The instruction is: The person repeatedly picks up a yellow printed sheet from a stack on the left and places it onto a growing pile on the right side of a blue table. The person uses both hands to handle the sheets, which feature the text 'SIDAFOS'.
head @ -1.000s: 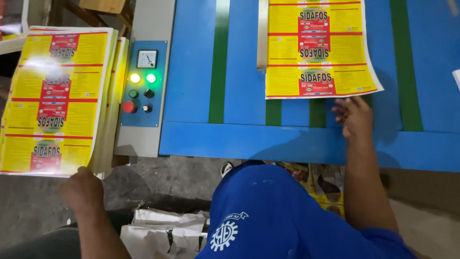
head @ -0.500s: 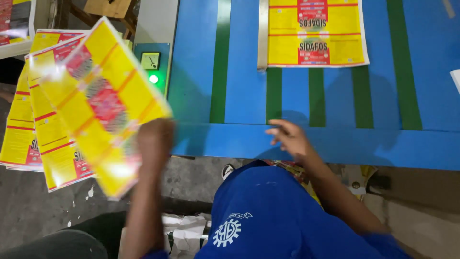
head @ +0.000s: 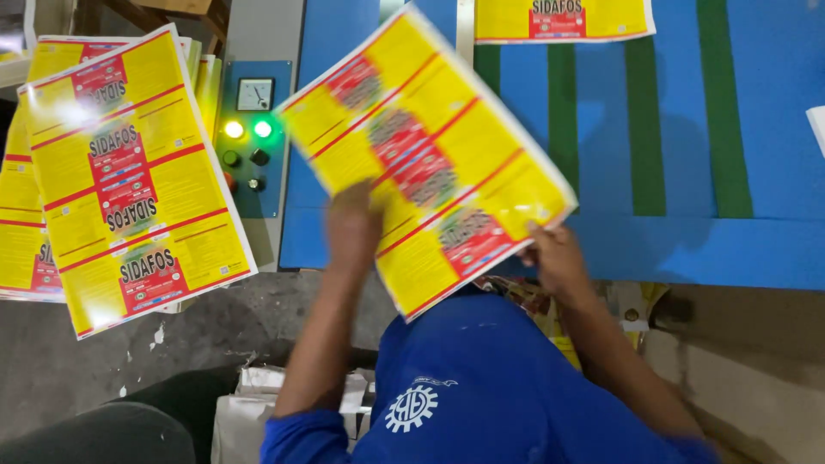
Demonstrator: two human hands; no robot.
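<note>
Both hands hold one yellow-and-red printed label sheet [head: 425, 155] tilted over the near edge of the blue feed table [head: 773, 249]: the left hand [head: 352, 228] is closed on its lower left edge, the right hand [head: 554, 258] pinches its lower right corner. This sheet is not yet laid flat. One sheet [head: 563, 19] already lies at the table's far end, and a stack of label sheets [head: 129, 180] waits at the left beside the control panel [head: 252, 137], where two lamps glow.

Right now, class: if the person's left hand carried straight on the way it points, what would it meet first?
Probably the yellow printed sheet it already holds; beyond that, the blue feed table. The left hand points up-frame; depth is unclear.
</note>
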